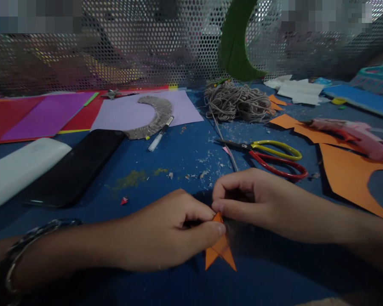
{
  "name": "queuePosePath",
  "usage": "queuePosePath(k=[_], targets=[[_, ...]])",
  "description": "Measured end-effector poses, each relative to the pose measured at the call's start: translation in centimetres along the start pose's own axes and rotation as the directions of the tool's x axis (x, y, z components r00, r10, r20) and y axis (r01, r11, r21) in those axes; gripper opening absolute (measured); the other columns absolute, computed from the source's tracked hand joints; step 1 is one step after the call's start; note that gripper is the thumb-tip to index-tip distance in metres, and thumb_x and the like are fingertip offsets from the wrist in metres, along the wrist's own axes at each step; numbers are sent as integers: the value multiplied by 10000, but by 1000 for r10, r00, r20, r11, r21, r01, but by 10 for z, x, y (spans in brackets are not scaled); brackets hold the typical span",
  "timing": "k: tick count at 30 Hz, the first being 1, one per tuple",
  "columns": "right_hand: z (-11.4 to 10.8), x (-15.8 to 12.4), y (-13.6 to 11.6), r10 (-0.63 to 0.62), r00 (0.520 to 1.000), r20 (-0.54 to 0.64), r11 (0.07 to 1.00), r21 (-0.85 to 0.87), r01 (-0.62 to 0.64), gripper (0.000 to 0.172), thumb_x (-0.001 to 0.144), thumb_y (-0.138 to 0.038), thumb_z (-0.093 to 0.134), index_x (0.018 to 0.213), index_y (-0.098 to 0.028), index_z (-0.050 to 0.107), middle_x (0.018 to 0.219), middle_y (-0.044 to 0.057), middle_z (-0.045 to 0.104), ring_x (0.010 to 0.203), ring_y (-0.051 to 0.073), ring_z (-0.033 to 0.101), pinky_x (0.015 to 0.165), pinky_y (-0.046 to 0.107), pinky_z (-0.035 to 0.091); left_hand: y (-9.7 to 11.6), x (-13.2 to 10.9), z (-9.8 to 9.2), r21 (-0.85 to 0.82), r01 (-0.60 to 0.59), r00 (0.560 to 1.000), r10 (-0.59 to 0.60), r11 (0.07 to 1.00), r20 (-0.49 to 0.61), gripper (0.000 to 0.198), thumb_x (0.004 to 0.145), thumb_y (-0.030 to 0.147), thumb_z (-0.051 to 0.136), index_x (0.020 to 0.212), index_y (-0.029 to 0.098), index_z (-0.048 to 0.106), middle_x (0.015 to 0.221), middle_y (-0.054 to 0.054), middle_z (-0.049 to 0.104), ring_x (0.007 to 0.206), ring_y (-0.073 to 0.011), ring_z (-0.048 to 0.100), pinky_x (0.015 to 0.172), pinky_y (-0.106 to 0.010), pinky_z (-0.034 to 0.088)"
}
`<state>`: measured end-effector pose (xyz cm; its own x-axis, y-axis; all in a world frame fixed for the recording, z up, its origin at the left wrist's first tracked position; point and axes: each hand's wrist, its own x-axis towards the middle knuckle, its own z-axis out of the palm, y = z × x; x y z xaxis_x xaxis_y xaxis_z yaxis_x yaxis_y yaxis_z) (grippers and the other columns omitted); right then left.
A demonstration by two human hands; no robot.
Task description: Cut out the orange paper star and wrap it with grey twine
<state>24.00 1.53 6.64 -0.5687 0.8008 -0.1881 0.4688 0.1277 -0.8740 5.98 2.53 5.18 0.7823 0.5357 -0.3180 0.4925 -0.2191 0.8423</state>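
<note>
An orange paper star (221,247) is held low in front of me, two of its points hanging down. My left hand (169,231) grips it, with the thumb across its front. Thumb and forefinger of my right hand (258,202) are pinched at the star's top point, where a grey cord (231,157) runs down from a tangled heap of grey yarn (238,102). Fingers hide the spot where cord and star come near each other. Just beyond my right hand lie scissors (268,155) with one yellow and one red handle.
At the left lie a white object (25,165), a black phone (79,165) and coloured sheets (44,114). A grey crescent (162,112) and a marker (161,134) lie farther back. Orange paper (347,174) and a pink glue gun (360,134) are right. A green crescent (234,42) hangs before perforated metal (178,46).
</note>
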Motion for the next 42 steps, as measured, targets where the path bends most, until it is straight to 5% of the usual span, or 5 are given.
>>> queuePosePath(k=[5,9,18,32,42], targets=[[4,-7,-7,-102,980,-168,982,-176,72,174,790,-185,509,632,-157,577,531,-41,532,479,39,444,411,120,328,5,3,2,-132,69,997,-73,989,-28,310,761,313,370,482,185,332,477,41,280,467,-92,293,416,-195,234],[7,-10,-8,-308,907,-287,906,-381,187,120,745,-114,555,645,-158,605,558,-42,566,485,28,474,436,114,346,8,5,2,-238,68,996,-79,969,-36,282,756,270,372,495,172,418,474,47,317,459,-81,303,432,-189,246],[12,-17,1,-664,722,-194,518,-816,257,246,863,-169,438,672,-159,593,674,7,581,634,89,505,603,204,380,5,4,0,-422,-56,983,-24,905,-182,303,835,299,346,559,179,380,508,70,321,461,-66,265,420,-162,234],[9,-17,5,-590,804,-76,584,-728,359,155,875,-134,390,817,-190,523,692,-23,573,624,63,521,572,148,398,-3,7,-4,-401,-164,951,36,901,-308,378,894,319,295,588,163,453,500,68,392,427,-44,309,385,-132,250],[8,-11,4,-430,879,-206,844,-437,311,128,861,-135,407,952,-189,334,678,-53,635,610,51,589,547,127,430,-4,7,-2,-540,-282,937,107,793,-332,377,907,316,309,640,170,532,527,54,505,425,-39,347,384,-108,277]])
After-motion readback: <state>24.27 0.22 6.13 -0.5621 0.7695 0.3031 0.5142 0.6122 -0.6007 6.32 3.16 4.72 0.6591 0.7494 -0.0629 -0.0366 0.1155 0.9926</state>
